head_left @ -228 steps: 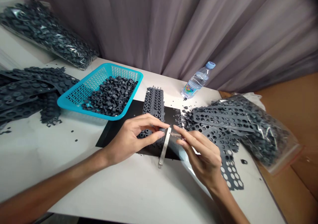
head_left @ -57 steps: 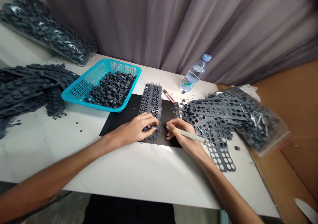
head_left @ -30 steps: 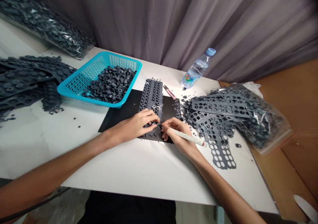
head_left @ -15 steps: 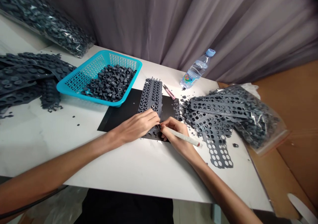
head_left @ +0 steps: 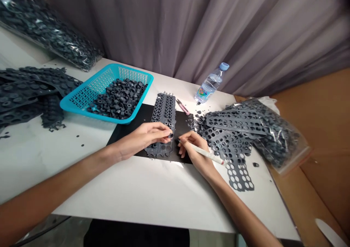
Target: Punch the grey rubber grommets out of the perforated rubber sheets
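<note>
A dark grey rubber sheet (head_left: 164,110) with rows of round moulded parts lies on a black mat (head_left: 128,132). Over its near half is my left hand (head_left: 154,134), thumb and forefinger pinched on a small dark rubber bushing (head_left: 171,135). My right hand (head_left: 195,145), just right of the sheet, is closed around a white pen-like tool (head_left: 206,153). The tool's tip points toward the left hand but stands apart from it. A few holes show at the near end of the sheet, close to the left fingers.
A blue basket (head_left: 123,121) holds loose bushings. Pink-handled snips (head_left: 183,107) and a water bottle (head_left: 210,84) lie beyond. Punched sheets (head_left: 236,124) and a filled plastic bag (head_left: 281,137) are at right; more sheets (head_left: 24,90) and another bag (head_left: 51,31) at left.
My left hand has lifted off the sheet's near end and turned, now with a bushing in its fingers. My right hand with the tool has drawn slightly away from it. The view has shifted a little.
</note>
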A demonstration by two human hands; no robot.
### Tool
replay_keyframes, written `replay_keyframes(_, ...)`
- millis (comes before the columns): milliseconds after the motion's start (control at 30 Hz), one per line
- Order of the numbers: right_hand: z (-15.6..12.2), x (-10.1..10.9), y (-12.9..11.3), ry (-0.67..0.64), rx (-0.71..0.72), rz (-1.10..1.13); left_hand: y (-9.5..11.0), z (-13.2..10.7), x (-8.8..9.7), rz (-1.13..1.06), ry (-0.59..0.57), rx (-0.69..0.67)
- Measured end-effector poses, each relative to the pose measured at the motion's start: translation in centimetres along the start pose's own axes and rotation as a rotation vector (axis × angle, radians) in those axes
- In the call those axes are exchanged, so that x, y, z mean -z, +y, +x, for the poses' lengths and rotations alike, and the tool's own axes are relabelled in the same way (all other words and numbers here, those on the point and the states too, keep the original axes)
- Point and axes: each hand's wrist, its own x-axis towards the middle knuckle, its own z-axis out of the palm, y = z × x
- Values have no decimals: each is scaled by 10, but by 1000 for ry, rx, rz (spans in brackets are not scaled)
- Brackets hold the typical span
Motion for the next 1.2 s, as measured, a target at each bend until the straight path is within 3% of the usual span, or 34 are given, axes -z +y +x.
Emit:
replay_keyframes(167, 2, 4, 2, 22, -5, -85, -4, -3, -3, -102, -84, 52)
replay_keyframes(700, 1, 2, -11, -1, -46, -164, 0, -2, -6, -179, -108, 27)
replay_keyframes(1200, -4, 4, -4, -32, 85, -207, 2, -1, -6, -171, -108, 21)
